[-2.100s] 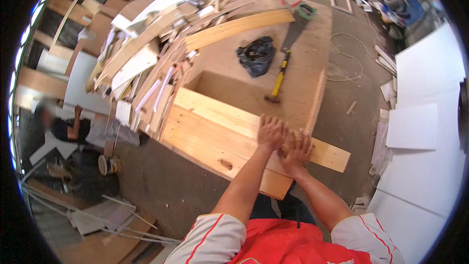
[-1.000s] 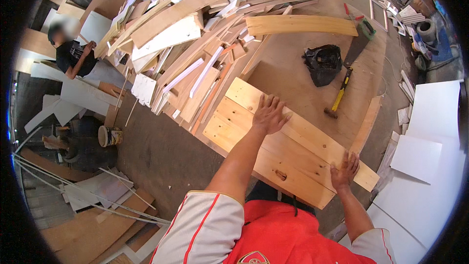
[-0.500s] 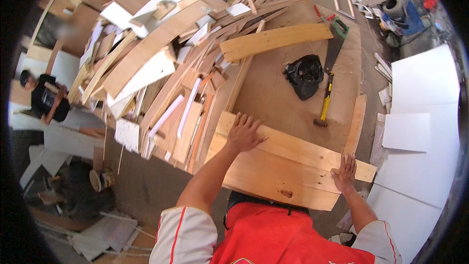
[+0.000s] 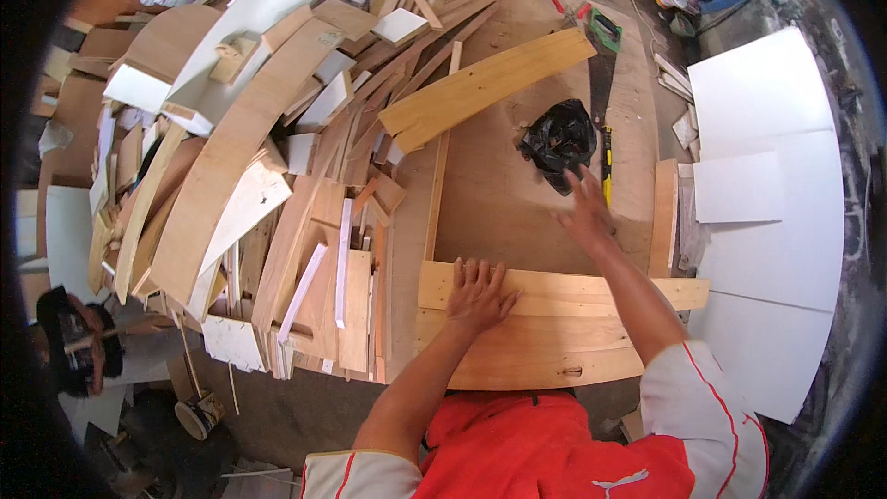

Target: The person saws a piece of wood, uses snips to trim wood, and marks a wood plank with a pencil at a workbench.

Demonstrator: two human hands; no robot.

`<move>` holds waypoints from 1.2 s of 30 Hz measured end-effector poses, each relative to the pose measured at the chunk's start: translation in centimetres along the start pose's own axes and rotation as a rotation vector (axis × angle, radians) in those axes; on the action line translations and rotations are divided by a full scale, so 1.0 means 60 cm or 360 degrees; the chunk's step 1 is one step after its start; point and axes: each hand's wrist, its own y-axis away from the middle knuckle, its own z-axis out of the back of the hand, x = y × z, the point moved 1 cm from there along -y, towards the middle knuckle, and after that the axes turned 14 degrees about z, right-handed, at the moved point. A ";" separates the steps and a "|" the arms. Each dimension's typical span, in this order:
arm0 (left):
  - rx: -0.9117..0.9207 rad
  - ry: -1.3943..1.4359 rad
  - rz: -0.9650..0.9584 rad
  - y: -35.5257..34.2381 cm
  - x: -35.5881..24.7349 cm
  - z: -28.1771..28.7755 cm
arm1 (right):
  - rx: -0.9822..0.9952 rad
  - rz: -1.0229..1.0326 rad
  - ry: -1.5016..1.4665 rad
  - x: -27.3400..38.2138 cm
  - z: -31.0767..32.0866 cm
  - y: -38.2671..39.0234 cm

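Observation:
My left hand (image 4: 482, 296) lies flat, fingers spread, on pale wooden boards (image 4: 545, 337) set edge to edge in front of me, with nail holes and a dark knot. Beyond them my right hand (image 4: 586, 211) reaches out, slightly blurred, its fingers apart and nothing seen in them. Its fingertips come close to a black plastic bag (image 4: 560, 140); whether they touch it I cannot tell. Just right of them lies a hammer (image 4: 607, 166) with a yellow and black handle, its head hidden behind my hand. A handsaw (image 4: 602, 79) with a green handle lies farther off.
A loose yellowish plank (image 4: 490, 88) crosses the far part of the plywood worktop (image 4: 499, 212). Wood offcuts (image 4: 277, 222) are heaped on the left. White panels (image 4: 767, 185) stand along the right. Another person (image 4: 81, 342) is at far left, holding a piece of wood.
My right hand has left the boards' right end and moved forward and left toward the bag and hammer. My left hand stays on the boards. The whole view has turned somewhat.

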 end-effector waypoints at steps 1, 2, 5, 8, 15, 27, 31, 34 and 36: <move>0.0004 0.0001 -0.0003 0.004 0.002 -0.007 | -0.0042 0.0159 0.0059 0.013 -0.006 -0.038; -0.0060 -0.0032 -0.0019 0.010 0.006 -0.014 | -0.0047 0.0158 0.0059 0.009 -0.019 -0.058; -0.0080 -0.0042 -0.0063 0.002 0.001 -0.014 | 0.0055 -0.0018 0.0190 -0.029 -0.085 -0.096; -0.0044 0.0031 -0.0109 0.001 -0.005 -0.019 | 0.0056 0.0157 0.0377 -0.085 -0.123 -0.082; 0.0029 0.0062 0.0007 0.001 -0.005 -0.002 | 0.0037 0.0463 -0.0143 -0.054 -0.039 -0.087; -0.0134 0.0028 -0.0039 -0.004 -0.012 -0.003 | -0.0077 -0.0445 -0.0428 -0.145 -0.079 -0.207; -0.0091 -0.0013 -0.0028 -0.003 -0.016 0.005 | -0.0067 -0.0416 -0.0001 -0.139 -0.098 -0.212; -0.0135 0.0007 -0.0052 -0.003 -0.016 0.004 | 0.0032 -0.0459 -0.0191 -0.162 -0.108 -0.214; -0.0147 0.0012 -0.0059 -0.003 -0.019 -0.001 | -0.0070 -0.0519 -0.0508 -0.200 -0.114 -0.202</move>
